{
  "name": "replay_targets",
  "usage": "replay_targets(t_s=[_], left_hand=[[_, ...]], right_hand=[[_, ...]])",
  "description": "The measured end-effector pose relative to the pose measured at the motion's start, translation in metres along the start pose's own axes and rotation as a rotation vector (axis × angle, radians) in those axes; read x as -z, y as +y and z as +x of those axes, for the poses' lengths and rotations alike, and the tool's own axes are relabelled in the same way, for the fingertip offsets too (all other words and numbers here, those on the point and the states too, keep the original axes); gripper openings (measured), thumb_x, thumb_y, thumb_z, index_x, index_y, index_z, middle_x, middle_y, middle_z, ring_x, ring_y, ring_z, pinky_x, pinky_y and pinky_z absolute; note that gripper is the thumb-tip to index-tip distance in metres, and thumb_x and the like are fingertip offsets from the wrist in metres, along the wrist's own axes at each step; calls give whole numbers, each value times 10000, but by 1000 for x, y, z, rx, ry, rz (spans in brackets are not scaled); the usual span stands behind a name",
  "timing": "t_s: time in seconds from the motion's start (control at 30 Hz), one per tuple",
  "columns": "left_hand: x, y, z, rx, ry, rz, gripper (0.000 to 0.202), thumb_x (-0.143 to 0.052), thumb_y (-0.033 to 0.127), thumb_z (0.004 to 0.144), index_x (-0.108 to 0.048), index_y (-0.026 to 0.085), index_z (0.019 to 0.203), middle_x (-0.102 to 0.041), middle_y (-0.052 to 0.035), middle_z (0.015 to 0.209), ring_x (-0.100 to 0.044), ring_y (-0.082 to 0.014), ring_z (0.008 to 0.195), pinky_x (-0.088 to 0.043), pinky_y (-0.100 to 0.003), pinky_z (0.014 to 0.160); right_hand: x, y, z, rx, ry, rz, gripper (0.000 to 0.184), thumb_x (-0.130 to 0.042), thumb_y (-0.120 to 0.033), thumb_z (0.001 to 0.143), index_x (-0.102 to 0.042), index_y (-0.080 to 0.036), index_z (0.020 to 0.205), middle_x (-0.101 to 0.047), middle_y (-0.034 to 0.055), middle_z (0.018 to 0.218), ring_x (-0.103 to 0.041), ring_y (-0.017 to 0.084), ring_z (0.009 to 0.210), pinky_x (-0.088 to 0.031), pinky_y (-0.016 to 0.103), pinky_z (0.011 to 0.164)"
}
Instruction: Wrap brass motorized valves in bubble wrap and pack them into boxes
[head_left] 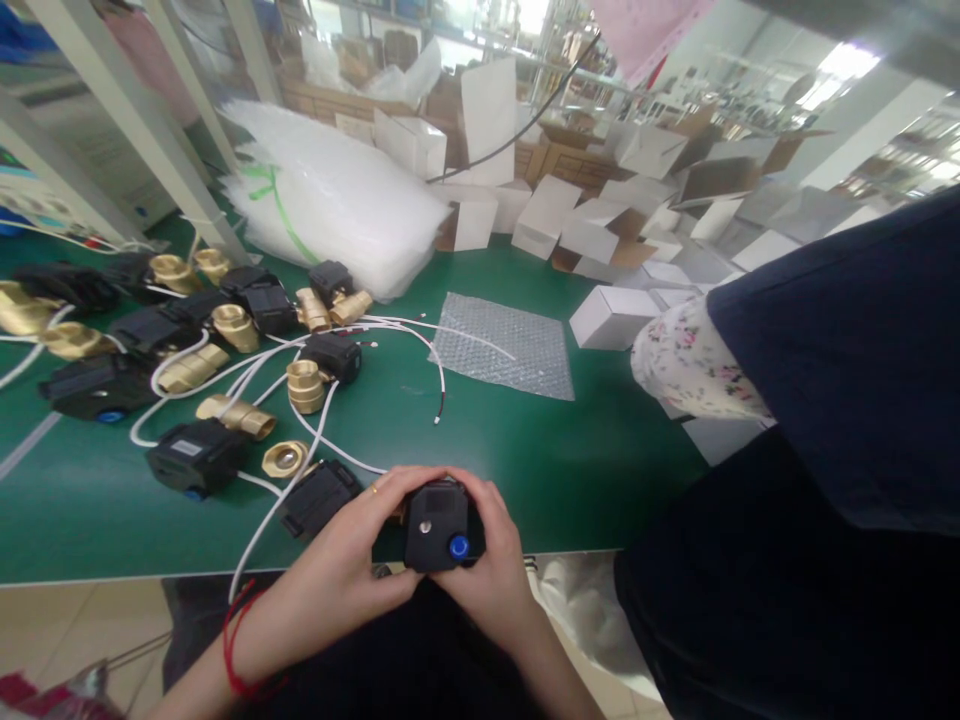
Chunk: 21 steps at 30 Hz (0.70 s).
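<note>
Black unit (437, 520): lower centre, at the near edge of the bench (555, 490), blue knob (459, 547) facing the camera.
Left hand (364, 550) and right hand (499, 555): clamped on the unit from opposite sides, presumably for steadiness.
Bubble wrap (510, 345): flat, right of centre, apparently for easy reach.
Valves (196, 368): clustered at left, perhaps to leave room.

Over there, a boxy black valve actuator (436, 510) with clipped corners sits gripped between the person's left hand (367, 550) and right hand (495, 545), by the green table's (577, 480) near edge. Its face is turned up to the wearer, showing a round blue knob (459, 547) low on the right and a small silvery disc (425, 527) on the left.
</note>
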<state>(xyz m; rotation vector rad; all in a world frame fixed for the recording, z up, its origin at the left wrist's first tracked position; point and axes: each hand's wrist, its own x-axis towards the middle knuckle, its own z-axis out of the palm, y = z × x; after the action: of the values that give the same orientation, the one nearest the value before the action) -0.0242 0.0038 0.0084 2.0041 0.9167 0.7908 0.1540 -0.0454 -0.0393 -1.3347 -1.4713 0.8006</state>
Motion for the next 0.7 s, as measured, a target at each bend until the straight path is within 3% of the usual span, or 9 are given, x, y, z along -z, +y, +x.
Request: replay_targets(t_s=[0.13,0.23,0.3,0.37,0.47,0.57,0.7], left_hand=[[-2,0,1,125,144,-127,532,-736,171,719,-655,239,1241,-741,-60,1208,-739,-227,1055,-632,-341,947],[2,8,9,302,208,-360,514,-803,243,680,-668,194,1174,-764,-87,1162,-764,-240,990,-651,-323,895],[6,14,17,384,238,-499,493,-808,301,682,-668,173,1138,-779,-108,1117,-769,-260,980,-657,-335,876],[11,18,24,422,279,-585,476,-803,365,696,-676,162,1108,-792,-115,1061,-770,-273,963,-653,-365,888],[15,21,32,455,350,-636,508,-820,455,696,-693,155,1087,-797,-109,1011,-768,-274,901,-646,-400,888],[15,20,34,495,406,-665,615,-820,587,682,-693,137,1081,-794,-116,973,-759,-280,869,-642,-397,833],[12,19,34,544,454,-630,747,-769,715,682,-678,119,1122,-782,-126,1013,-735,-295,945,-604,-383,859]], right_hand=[[0,-5,8,-64,2,53,688,-767,-159,671,-583,-264,1326,-643,72,1210,-588,288,1136,-479,429,998],[-6,-12,14,-170,-48,412,686,-853,-280,695,-559,-264,1315,-632,78,1304,-589,294,1220,-475,442,1052],[-13,-19,18,-237,-138,720,710,-891,-402,731,-526,-266,1325,-645,82,1321,-628,290,1213,-525,426,1018],[-21,-24,20,-228,-195,860,672,-889,-503,768,-549,-265,1297,-678,78,1278,-663,281,1174,-562,403,977],[-31,-30,22,-161,-135,821,521,-835,-569,833,-614,-256,1186,-709,66,1173,-687,250,1099,-582,344,926],[-37,-31,23,-129,-40,787,410,-818,-539,868,-631,-254,1095,-710,32,1039,-694,197,954,-576,258,829],[-42,-31,22,-124,22,800,393,-807,-536,886,-666,-233,1094,-720,26,982,-678,167,856,-554,216,760]])
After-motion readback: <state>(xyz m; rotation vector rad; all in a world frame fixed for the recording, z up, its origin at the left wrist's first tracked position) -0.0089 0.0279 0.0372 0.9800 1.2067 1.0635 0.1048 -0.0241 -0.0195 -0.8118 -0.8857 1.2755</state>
